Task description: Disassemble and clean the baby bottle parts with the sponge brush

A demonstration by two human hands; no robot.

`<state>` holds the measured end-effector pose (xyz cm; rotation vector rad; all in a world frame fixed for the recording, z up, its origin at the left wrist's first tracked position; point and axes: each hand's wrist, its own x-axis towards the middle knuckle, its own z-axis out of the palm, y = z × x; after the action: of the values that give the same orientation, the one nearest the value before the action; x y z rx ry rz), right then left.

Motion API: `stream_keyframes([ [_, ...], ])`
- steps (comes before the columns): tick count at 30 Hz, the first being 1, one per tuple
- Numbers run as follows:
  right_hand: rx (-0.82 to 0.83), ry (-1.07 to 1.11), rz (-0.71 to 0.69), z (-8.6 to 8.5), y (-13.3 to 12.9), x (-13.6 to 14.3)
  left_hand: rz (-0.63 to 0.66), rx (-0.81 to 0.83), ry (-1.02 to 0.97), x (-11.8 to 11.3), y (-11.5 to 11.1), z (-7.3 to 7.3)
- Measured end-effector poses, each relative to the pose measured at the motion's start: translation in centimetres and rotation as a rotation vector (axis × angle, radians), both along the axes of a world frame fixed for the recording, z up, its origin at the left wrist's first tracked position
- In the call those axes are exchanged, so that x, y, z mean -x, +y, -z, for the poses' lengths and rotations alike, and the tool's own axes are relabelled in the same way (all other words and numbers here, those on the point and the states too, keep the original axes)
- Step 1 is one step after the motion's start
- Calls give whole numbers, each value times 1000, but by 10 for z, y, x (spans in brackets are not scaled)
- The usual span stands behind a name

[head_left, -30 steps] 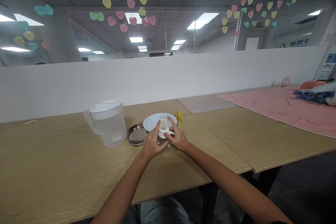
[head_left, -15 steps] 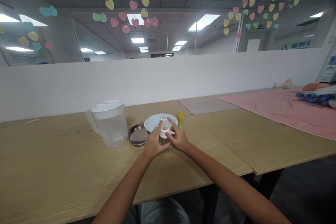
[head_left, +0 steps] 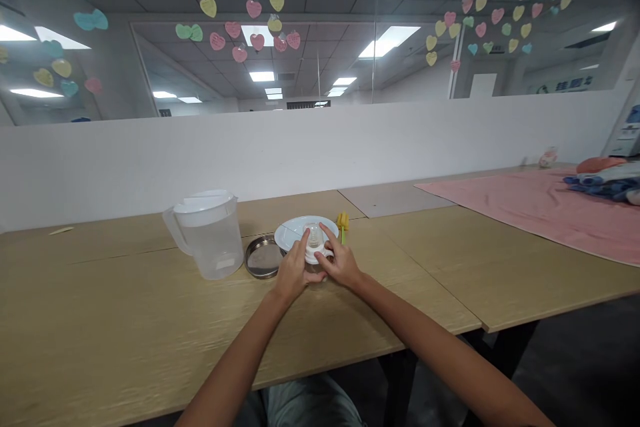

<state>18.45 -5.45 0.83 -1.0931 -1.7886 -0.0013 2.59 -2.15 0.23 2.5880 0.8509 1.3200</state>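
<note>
A small baby bottle (head_left: pixel 315 255) with a clear domed cap, a white collar and a side handle stands upright on the table in front of me. My left hand (head_left: pixel 294 268) is wrapped round its left side, thumb towards me. From the right, my right hand (head_left: pixel 342 263) grips the collar and handle, with the index finger up by the cap. Both hands partly hide the bottle's lower body. Just behind it lies a white plate (head_left: pixel 289 229). A round metal tray (head_left: pixel 262 259) rests to the left of my left hand.
A clear plastic pitcher (head_left: pixel 216 247) with a white lid stands on the left. Behind the plate's right edge is a yellow brush (head_left: pixel 343 221) with a green handle. A pink cloth (head_left: pixel 540 207) covers the table's far right, with folded fabric (head_left: pixel 607 183) on it. A white wall (head_left: pixel 300 153) borders the back.
My left thumb and fingers have shifted very slightly against the bottle. Otherwise both hands keep the same place around it.
</note>
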Motion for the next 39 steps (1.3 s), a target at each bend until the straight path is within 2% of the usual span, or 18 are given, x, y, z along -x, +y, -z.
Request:
stream_keyframes([
  [13, -17, 39, 42, -1, 1, 1, -64, -9, -11, -1, -4, -2],
  [23, -64, 77, 60, -1, 3, 2, -33, 135, -63, -2, -6, -7],
  [31, -115, 63, 122, 1, 4, 3, 49, 209, -130, -4, -6, -6],
  [39, -151, 71, 124, 2, 4, 3, 145, 235, -230, -6, -4, -3],
])
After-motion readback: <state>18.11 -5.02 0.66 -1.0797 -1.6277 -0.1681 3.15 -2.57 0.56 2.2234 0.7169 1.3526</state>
